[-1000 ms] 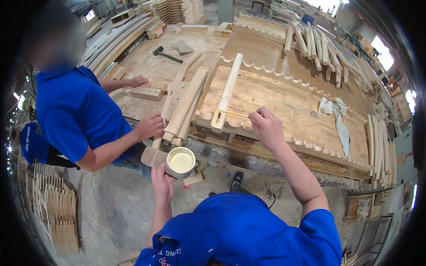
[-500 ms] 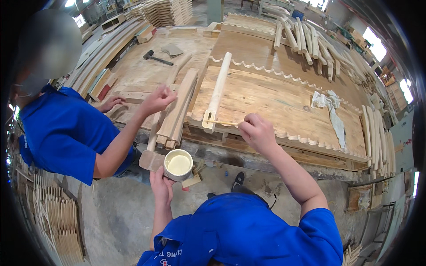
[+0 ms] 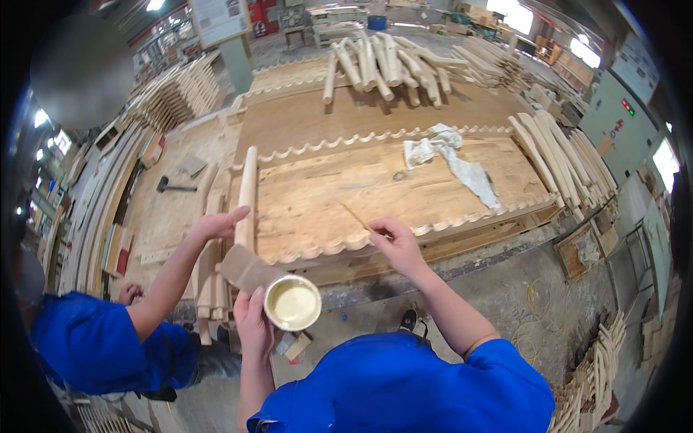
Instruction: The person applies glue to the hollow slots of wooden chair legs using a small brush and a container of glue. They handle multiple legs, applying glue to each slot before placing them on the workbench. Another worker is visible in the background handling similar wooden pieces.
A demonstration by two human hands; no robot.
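My left hand (image 3: 253, 322) is closed on a round pot (image 3: 317, 307) of cream-coloured, glue-like liquid, beside a flat wooden paddle-like piece (image 3: 249, 268) that sticks out from the pot. Between the fingers of my right hand (image 3: 398, 247) is a thin wooden stick (image 3: 355, 216), its tip over the wooden board (image 3: 325, 195). At the board's left end a pale wooden leg (image 3: 247, 180) lies across the scalloped rails (image 3: 361, 244). A co-worker's hand (image 3: 222, 224) reaches to that leg; the pot's paddle hides its near end.
A white rag (image 3: 462, 169) lies on the board's right part. Rounded wooden legs are piled (image 3: 386, 65) behind it, with more stacked (image 3: 548, 162) at the right end. On the left bench lies a black hammer (image 3: 175, 186). The co-worker (image 3: 108, 339) stands close at my left.
The view has swung to the right. My right hand has drawn the stick away from the leg's slotted end. The co-worker's hand has moved over to the leg.
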